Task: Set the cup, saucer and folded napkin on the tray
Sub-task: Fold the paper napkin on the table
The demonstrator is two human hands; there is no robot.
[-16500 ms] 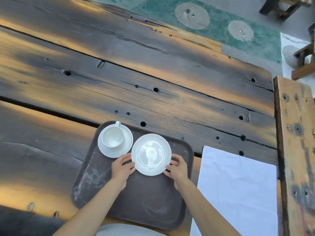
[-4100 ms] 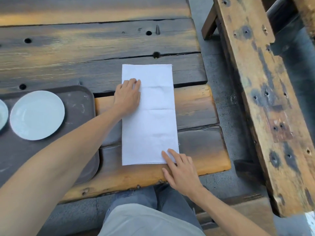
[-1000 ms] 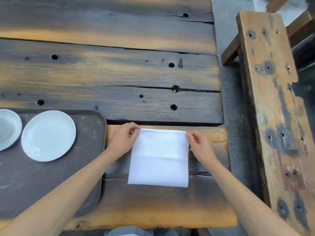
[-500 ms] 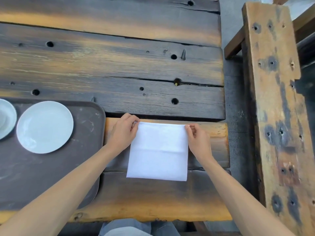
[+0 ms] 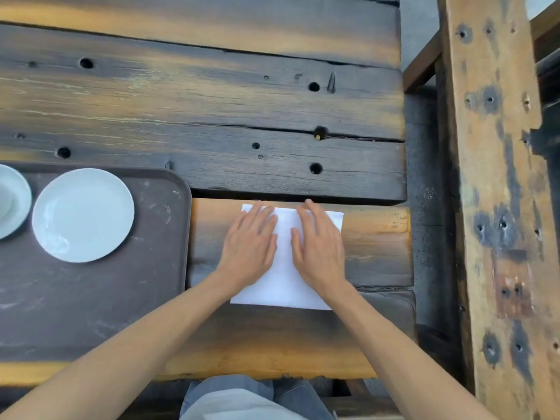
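The white napkin (image 5: 285,286), folded to a near square, lies on the wooden table just right of the dark brown tray (image 5: 91,301). My left hand (image 5: 250,245) and my right hand (image 5: 318,250) rest flat on it side by side, palms down, fingers stretched out. On the tray stands an empty white saucer (image 5: 83,215). At the left edge of the frame a second saucer (image 5: 21,201) with the cup on it is mostly cut off.
The plank table (image 5: 212,101) ends at its right edge near the napkin. Beyond a gap of grey floor stands a weathered wooden bench (image 5: 497,207). My lap (image 5: 248,398) shows below the table's near edge.
Both hands have let go of the napkin's far corners and now lie flat on top of the folded napkin. The view has shifted slightly.
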